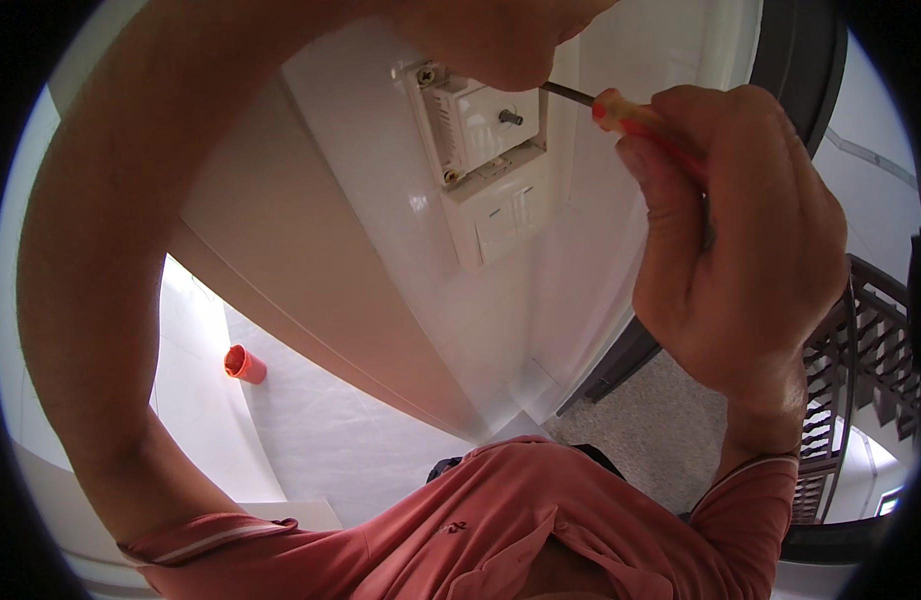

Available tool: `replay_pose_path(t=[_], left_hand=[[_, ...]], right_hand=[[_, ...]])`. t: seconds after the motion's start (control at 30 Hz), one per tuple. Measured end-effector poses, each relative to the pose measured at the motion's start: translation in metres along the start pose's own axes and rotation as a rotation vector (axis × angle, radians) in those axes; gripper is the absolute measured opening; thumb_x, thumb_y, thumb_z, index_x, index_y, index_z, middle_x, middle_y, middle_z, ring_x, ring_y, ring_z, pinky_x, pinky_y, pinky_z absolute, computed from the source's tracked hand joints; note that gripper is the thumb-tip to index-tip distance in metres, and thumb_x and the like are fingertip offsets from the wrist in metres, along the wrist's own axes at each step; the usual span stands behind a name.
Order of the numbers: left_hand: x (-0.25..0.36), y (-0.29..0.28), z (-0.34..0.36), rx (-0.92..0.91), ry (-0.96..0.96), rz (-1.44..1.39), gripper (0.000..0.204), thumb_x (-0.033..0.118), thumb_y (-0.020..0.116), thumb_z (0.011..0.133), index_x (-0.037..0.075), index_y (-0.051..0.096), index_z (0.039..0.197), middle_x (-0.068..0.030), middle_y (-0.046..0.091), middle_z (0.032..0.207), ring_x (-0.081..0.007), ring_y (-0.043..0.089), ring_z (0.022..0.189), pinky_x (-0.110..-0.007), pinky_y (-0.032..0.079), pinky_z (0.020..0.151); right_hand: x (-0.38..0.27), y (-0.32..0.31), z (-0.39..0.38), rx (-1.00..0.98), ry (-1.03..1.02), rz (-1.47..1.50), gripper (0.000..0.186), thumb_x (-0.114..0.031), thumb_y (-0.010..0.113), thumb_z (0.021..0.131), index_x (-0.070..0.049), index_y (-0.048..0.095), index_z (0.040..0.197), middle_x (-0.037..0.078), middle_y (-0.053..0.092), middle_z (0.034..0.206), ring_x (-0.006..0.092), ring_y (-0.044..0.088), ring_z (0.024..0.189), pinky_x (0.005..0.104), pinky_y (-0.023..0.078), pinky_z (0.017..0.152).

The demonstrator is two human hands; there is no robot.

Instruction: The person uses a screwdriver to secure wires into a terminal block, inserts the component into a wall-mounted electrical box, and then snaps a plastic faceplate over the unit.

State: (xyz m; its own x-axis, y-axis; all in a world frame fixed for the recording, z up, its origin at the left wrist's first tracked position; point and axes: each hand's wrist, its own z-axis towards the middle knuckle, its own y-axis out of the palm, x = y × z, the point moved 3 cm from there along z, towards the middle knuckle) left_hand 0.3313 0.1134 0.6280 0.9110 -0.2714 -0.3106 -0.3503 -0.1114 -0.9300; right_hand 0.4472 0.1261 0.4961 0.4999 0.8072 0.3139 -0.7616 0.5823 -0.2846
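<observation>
My right hand [745, 230] is closed round the red and yellow handle of a screwdriver [655, 135], its thumb along the near side. The metal shank points left, and its tip is hidden behind my left hand [490, 45]. At the top edge of the picture, my left hand lies over the upper part of a white wall control unit [490, 120]; its fingers are mostly out of sight. A bare grey shaft [510, 117] sticks out of the unit's front. Screws show at two of its left corners. Below it sits a white wall switch [505, 225].
A light brown door-like panel [310, 240] stands left of the unit. On the pale floor at left is an orange-red bin [245, 364]. A dark stair railing [830, 400] runs at the right, with a dark frame [800, 70] above it. Speckled flooring [640, 430] lies below my right hand.
</observation>
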Motion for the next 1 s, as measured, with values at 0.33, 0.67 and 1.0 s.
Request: replay_pose_path(t=[0.33, 0.67, 1.0], left_hand=[[0.004, 0.012, -0.007, 0.228, 0.006, 0.139, 0.020, -0.007, 0.063, 0.080, -0.012, 0.071, 0.098, -0.0287, 0.072, 0.097, -0.0369, 0.073, 0.093, -0.042, 0.058, 0.075], [0.013, 0.019, -0.009, 0.248, -0.102, 0.088, 0.019, -0.010, 0.064, 0.075, -0.006, 0.067, 0.093, -0.0240, 0.070, 0.092, -0.0342, 0.068, 0.086, -0.040, 0.053, 0.070], [-0.002, 0.010, 0.019, 0.241, -0.032, 0.086, 0.021, -0.008, 0.065, 0.076, -0.004, 0.064, 0.097, -0.0244, 0.069, 0.099, -0.0376, 0.067, 0.095, -0.041, 0.053, 0.079]], right_hand=[[-0.006, -0.013, 0.001, 0.037, 0.084, -0.013, 0.011, -0.006, 0.077, 0.095, 0.000, 0.069, 0.100, 0.009, 0.074, 0.084, 0.0187, 0.073, 0.067, 0.0255, 0.055, 0.058], [-0.024, -0.015, 0.000, 0.131, 0.181, 0.064, 0.011, -0.008, 0.075, 0.095, -0.002, 0.066, 0.095, 0.012, 0.070, 0.080, 0.0274, 0.070, 0.067, 0.0352, 0.053, 0.060], [-0.003, -0.038, -0.014, 0.010, 0.320, 0.061, 0.011, -0.004, 0.073, 0.096, -0.001, 0.062, 0.097, 0.013, 0.063, 0.082, 0.0329, 0.063, 0.065, 0.0383, 0.048, 0.057]])
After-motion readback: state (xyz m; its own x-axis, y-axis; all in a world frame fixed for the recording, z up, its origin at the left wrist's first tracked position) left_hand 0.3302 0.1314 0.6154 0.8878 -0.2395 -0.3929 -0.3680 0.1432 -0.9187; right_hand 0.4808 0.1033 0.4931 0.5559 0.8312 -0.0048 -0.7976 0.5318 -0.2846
